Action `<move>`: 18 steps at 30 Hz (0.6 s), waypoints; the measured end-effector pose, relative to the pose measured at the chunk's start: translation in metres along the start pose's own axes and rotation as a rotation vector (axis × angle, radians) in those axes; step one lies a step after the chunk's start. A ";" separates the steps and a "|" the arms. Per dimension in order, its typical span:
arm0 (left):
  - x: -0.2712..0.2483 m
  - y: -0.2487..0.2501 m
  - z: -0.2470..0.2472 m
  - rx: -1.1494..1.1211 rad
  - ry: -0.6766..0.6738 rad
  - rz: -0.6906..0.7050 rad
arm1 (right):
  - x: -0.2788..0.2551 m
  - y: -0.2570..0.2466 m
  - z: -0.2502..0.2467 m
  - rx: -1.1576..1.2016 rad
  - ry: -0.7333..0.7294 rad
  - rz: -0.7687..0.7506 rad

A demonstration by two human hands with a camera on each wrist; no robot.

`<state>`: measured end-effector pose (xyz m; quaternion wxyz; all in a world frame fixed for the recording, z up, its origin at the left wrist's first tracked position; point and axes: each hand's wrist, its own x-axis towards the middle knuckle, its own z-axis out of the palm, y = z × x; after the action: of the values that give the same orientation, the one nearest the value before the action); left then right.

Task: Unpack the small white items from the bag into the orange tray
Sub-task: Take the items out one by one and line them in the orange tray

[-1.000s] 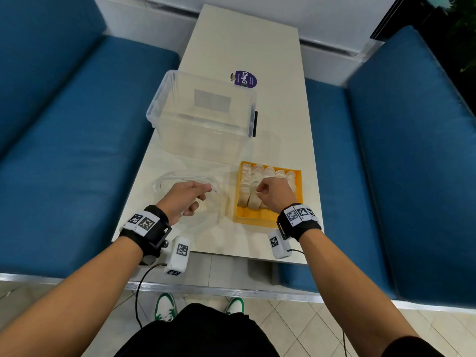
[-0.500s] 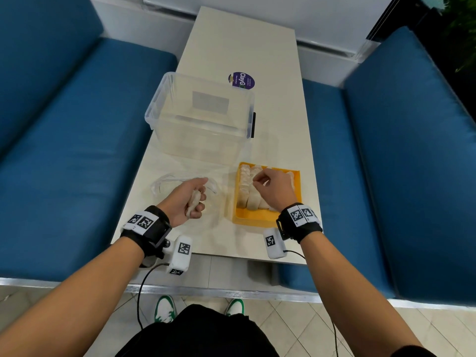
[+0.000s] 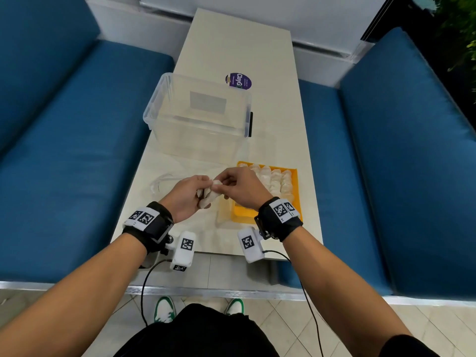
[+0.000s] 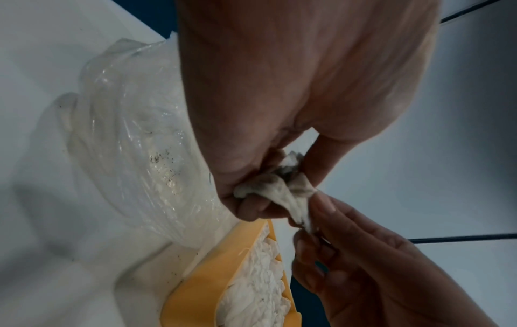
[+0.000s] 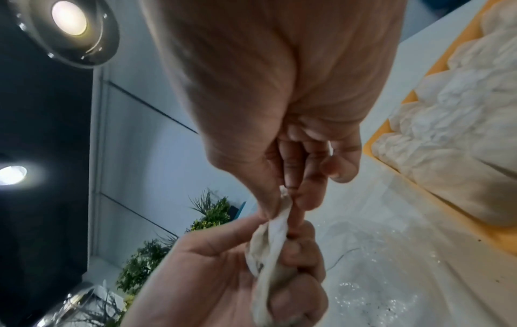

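My left hand (image 3: 198,194) curls round a few small white items (image 3: 209,197) just left of the orange tray (image 3: 296,191). My right hand (image 3: 224,184) meets it and pinches the top end of one white item (image 5: 279,223) between thumb and forefinger. In the left wrist view the white items (image 4: 282,192) stick out of my left fist (image 4: 251,194), with the right fingertips (image 4: 310,223) on one tip. The tray (image 4: 201,283) holds several white items (image 3: 278,180) in rows. The clear plastic bag (image 4: 134,141) lies flattened on the table beside the tray.
A clear plastic bin (image 3: 198,117) stands behind the bag and tray, with a purple round label (image 3: 238,81) beyond it. The cream table (image 3: 239,42) runs between two blue sofas (image 3: 64,150). Both hands hover near the table's front edge.
My right hand has left the tray and moved left to my left hand. The left hand has lifted with white items and turned toward the right hand, which now pinches one.
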<state>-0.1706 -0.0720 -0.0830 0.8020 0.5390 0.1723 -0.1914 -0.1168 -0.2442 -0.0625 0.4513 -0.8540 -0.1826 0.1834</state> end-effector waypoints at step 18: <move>-0.003 -0.012 0.000 0.269 0.051 0.088 | 0.001 0.001 -0.021 0.010 0.170 0.012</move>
<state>-0.1791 -0.0762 -0.0912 0.7256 0.6532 0.1415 -0.1636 -0.1054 -0.2588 -0.0531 0.4682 -0.8654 -0.1377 0.1135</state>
